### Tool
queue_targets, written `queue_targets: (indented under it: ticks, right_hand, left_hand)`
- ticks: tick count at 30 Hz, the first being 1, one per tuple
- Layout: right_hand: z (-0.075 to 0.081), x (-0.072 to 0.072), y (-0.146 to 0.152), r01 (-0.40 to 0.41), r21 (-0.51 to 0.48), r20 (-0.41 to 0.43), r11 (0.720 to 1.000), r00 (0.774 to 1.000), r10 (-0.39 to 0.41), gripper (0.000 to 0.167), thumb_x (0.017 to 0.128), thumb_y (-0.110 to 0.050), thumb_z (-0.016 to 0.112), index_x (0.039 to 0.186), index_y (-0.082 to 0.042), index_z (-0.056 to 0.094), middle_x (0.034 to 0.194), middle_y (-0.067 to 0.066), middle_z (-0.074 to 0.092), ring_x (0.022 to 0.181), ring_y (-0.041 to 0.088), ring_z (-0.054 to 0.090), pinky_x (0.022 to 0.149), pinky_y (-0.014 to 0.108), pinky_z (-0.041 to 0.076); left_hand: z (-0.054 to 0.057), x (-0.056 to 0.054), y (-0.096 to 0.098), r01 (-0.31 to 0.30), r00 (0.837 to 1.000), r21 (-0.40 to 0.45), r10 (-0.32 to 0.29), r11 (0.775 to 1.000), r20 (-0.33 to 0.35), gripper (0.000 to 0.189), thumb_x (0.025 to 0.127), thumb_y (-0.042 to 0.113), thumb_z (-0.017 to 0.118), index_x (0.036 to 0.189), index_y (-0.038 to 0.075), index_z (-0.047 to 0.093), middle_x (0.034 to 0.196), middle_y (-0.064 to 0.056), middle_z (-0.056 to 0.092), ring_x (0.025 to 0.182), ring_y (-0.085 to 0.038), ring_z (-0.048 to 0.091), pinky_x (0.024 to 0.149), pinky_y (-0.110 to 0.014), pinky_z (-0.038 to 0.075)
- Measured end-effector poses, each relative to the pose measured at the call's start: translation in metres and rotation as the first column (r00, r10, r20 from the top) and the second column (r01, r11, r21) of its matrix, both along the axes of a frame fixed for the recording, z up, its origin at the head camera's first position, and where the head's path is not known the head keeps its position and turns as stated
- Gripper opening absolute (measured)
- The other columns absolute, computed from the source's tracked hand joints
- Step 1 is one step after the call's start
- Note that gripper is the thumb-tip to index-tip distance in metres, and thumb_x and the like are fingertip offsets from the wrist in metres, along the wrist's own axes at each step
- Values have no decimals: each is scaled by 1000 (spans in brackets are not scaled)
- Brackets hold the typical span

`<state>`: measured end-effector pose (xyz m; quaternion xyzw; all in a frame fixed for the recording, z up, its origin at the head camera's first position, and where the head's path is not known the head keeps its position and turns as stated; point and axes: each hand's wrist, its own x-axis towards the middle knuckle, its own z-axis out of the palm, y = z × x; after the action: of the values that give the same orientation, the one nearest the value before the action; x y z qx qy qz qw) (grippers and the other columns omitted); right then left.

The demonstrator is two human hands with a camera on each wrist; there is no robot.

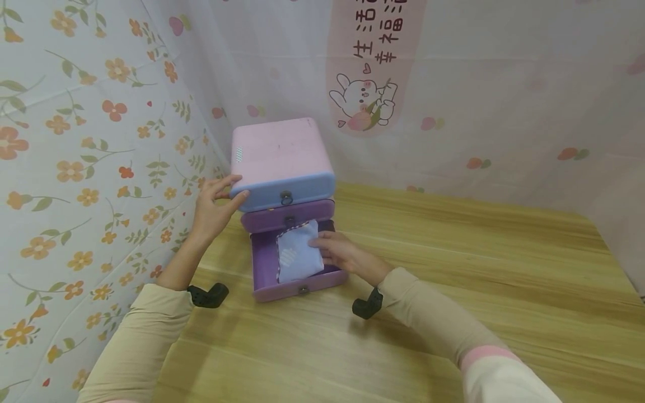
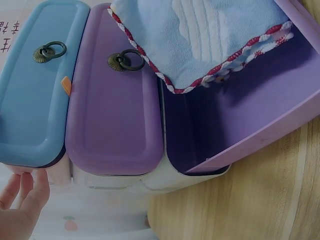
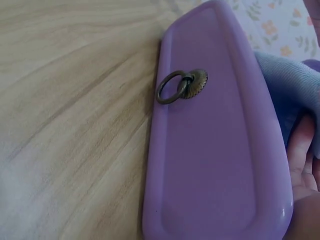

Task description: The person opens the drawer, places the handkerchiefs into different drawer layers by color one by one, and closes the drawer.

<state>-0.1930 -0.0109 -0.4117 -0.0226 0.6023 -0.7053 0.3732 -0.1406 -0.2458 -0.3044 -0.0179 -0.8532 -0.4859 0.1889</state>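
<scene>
A small chest of drawers [image 1: 279,146] has a pink top, a blue upper drawer front [image 2: 35,95] and a purple middle drawer front [image 2: 116,107]. Its purple bottom drawer [image 1: 276,293] is pulled out. My right hand [image 1: 345,253] pinches the right side of a folded light blue towel [image 1: 296,258] between thumb and fingers. The towel, with a dark red and white braided edge, is over the bottom drawer and tilted. My left hand [image 1: 214,211] rests against the chest's upper left front corner, fingers extended.
The chest stands on a wood-grain table [image 1: 478,280], close to a flowered curtain [image 1: 101,168] on the left. Behind it hangs a pale curtain [image 1: 468,112] with a rabbit print. Ring pulls [image 3: 172,89] stick out from the drawer fronts. Dark wrist mounts [image 1: 209,295] are on both arms.
</scene>
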Motion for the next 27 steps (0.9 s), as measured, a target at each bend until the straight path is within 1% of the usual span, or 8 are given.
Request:
queue_targets:
  ticks: [5, 10, 17, 21, 27]
  right_hand:
    - [0, -3, -2, -5, 39, -12, 999, 1000, 6, 25, 84, -5, 54, 107, 0, 47, 84, 3, 59, 74, 13, 59, 70, 28, 49]
    - [3, -4, -4, -20, 78, -36, 997, 999, 23, 27, 84, -6, 55, 109, 0, 46, 84, 3, 59, 74, 13, 59, 70, 30, 49]
    - [6, -8, -5, -11, 126, -65, 992, 998, 19, 32, 83, -4, 57, 113, 4, 46, 90, 8, 59, 77, 17, 59, 76, 36, 49]
    - [8, -10, -4, -11, 164, -74, 986, 997, 23, 37, 83, -4, 57, 117, 4, 45, 93, 10, 58, 78, 18, 59, 77, 37, 49]
    - [11, -12, -3, -20, 206, -96, 978, 995, 41, 41, 84, -6, 57, 121, 3, 42, 95, 11, 55, 82, 19, 56, 78, 37, 48]
  left_hand:
    - [0, 0, 0, -5, 1000, -2, 5, 1000, 2, 38, 84, 11, 59, 119, -3, 53, 116, -19, 41, 89, -27, 46, 60, -21, 40]
    - [1, 1, 0, -7, 1000, 0, 7, 1000, 10, 38, 84, 12, 59, 119, -2, 53, 117, -18, 41, 90, -27, 46, 61, -21, 40]
    - [0, 0, 0, 0, 1000, -2, 0, 1000, 3, 38, 84, 12, 59, 119, -2, 53, 118, -19, 41, 90, -26, 46, 61, -21, 40]
    - [1, 0, 0, 6, 1000, -2, -6, 1000, -6, 37, 84, 10, 59, 118, -3, 53, 116, -19, 42, 89, -26, 46, 62, -22, 41]
    - [3, 1, 1, 2, 1000, -6, -2, 1000, 5, 37, 85, 10, 59, 119, -3, 52, 114, -18, 41, 89, -27, 45, 62, -22, 40]
